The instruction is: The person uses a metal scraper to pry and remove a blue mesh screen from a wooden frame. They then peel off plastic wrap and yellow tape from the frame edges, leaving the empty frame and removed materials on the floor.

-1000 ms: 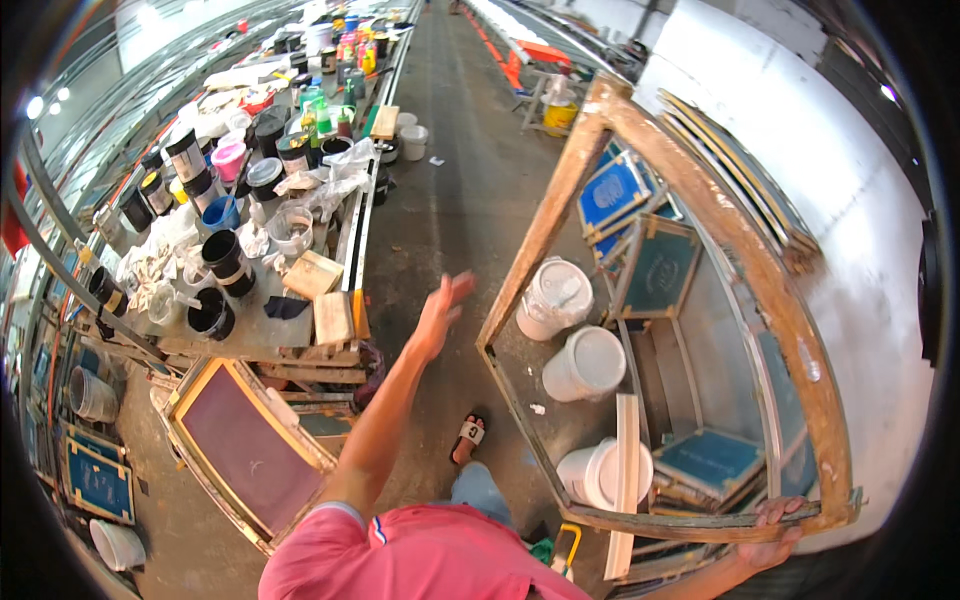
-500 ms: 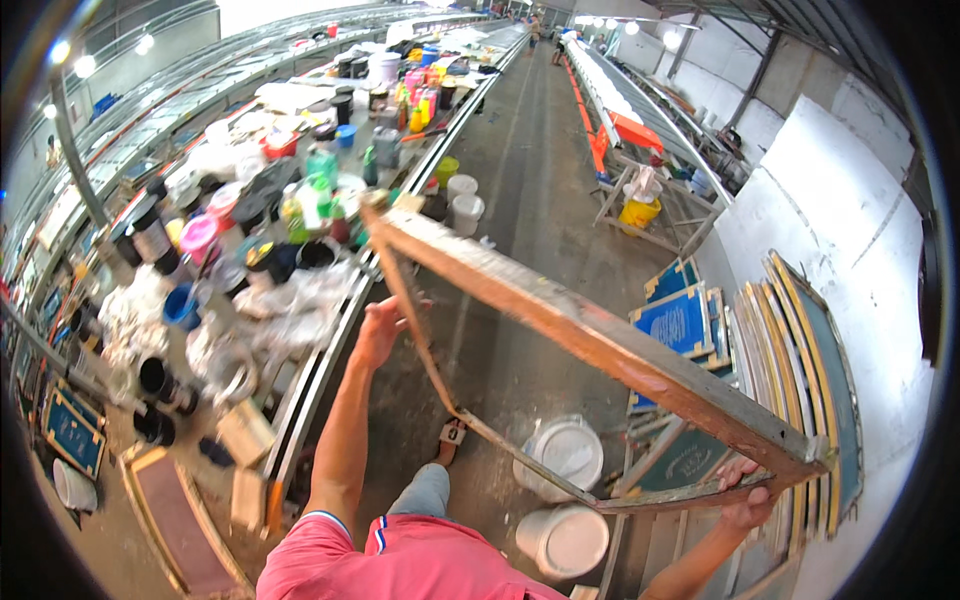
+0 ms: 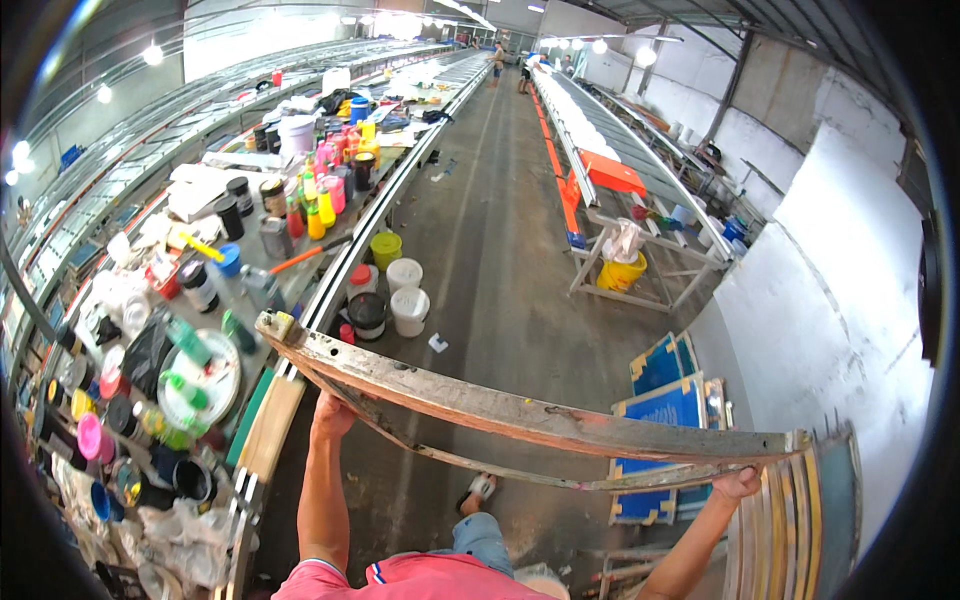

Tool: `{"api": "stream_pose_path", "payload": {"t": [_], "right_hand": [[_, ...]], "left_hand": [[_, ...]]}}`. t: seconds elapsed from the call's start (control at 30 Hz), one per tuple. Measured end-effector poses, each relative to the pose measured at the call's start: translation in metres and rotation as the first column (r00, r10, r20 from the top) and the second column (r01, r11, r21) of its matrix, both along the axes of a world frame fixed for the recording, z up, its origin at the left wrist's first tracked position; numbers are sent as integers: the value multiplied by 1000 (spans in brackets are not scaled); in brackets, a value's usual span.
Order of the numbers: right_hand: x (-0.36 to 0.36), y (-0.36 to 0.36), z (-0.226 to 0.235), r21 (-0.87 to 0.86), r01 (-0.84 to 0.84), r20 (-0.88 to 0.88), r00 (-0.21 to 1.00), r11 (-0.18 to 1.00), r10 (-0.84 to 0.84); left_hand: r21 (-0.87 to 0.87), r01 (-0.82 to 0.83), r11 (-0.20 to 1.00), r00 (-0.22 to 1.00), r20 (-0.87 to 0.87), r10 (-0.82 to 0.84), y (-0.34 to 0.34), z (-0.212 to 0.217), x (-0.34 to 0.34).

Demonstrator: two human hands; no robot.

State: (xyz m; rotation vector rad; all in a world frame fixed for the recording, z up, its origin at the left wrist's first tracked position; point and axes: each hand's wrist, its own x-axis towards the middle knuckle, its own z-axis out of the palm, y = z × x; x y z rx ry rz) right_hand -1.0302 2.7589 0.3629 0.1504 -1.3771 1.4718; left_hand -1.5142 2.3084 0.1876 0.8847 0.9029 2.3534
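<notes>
Above the aisle floor (image 3: 480, 250), a wooden frame (image 3: 520, 412) is held level. Its near rail is gripped by the left hand (image 3: 332, 415) and the right hand (image 3: 738, 484), beside a cluttered table (image 3: 250, 262).

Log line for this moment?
left hand: grips wooden screen frame | right hand: grips frame's other end | frame: lifted level, beside cluttered paint table

You are working in bright, even light. Rows of round ceiling lamps (image 3: 152, 54) far ahead of your hands blow out to white glare, and daylight washes the far end of the hall. The white wall (image 3: 830, 290) beyond your right hand (image 3: 738, 484) reflects softly. Shadows under the wooden frame (image 3: 520, 412) above your left hand (image 3: 332, 416) are faint. Straight edges bow toward the black fisheye rim. Focus is sharp, with slight softening at the margins.
</notes>
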Motion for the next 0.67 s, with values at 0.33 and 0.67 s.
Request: {"api": "stream_pose_path", "payload": {"t": [0.33,0.67], "right_hand": [[-405,321,-12,-126,-45,36,998,991,50],[-841,475,-42,224,131,544,805,966,-235]], "left_hand": [[18,-523,852,838,-171,518,151,50,-156],[-151,-728,668,667,-379,642,401,97,-318]]}}
